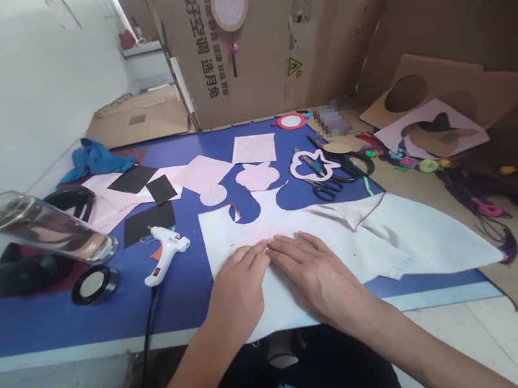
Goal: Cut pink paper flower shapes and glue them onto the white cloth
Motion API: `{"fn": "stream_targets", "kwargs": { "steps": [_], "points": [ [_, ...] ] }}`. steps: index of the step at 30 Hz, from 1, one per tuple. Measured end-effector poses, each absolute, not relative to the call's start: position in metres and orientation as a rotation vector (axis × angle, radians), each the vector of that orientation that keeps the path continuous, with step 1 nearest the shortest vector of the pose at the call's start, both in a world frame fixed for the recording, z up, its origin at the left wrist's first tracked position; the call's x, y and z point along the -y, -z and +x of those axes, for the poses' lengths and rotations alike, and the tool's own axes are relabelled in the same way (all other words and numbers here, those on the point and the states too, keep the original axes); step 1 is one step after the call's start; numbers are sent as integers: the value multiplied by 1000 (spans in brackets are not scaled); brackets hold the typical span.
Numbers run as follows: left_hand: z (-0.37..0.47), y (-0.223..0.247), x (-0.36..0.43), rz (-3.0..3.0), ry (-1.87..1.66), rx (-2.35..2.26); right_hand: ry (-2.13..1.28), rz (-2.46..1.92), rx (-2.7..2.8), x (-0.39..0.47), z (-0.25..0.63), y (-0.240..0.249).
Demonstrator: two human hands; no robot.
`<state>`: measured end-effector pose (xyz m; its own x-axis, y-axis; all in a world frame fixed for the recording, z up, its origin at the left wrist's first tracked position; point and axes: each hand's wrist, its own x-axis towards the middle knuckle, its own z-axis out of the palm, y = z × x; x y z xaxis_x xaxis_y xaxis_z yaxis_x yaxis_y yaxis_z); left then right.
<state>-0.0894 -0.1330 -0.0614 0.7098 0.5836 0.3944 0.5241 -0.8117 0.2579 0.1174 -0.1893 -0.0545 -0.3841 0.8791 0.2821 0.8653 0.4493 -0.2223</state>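
A large white cloth point(342, 253) with wavy cut-outs along its far edge lies in front of me, and both my hands rest on it. My left hand point(236, 283) presses down with its fingers pointing right. Beside it, fingertips almost touching, my right hand point(317, 270) lies flat with fingers a little apart. A pale pink patch point(262, 231) shows at the cloth just beyond my fingertips; what lies under the hands is hidden. Past the cloth sits a pink cloud-shaped piece point(257, 176). Left of the cloth lies a white glue gun point(166, 253) with an orange trigger.
A tilted-looking glass of liquid point(48, 227) and a roll of black tape point(95, 285) are at left. Black squares point(148, 224) and pink sheets point(204, 173) lie behind. Scissors point(327, 188) and a flower-shaped frame point(302, 171) lie right. A cardboard box wall point(265, 81) stands behind.
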Motion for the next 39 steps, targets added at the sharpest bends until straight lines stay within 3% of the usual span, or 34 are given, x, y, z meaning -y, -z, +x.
{"fn": "stream_targets", "kwargs": {
  "steps": [3,9,39],
  "points": [
    [-89,63,135,2776,-678,-936,-65,-1443,2337,184,127,52],
    [-89,63,135,2742,-635,-951,254,-1682,2268,161,132,50],
    [-88,69,137,2748,-719,-977,319,-1809,2371,140,114,43]
  ]
}}
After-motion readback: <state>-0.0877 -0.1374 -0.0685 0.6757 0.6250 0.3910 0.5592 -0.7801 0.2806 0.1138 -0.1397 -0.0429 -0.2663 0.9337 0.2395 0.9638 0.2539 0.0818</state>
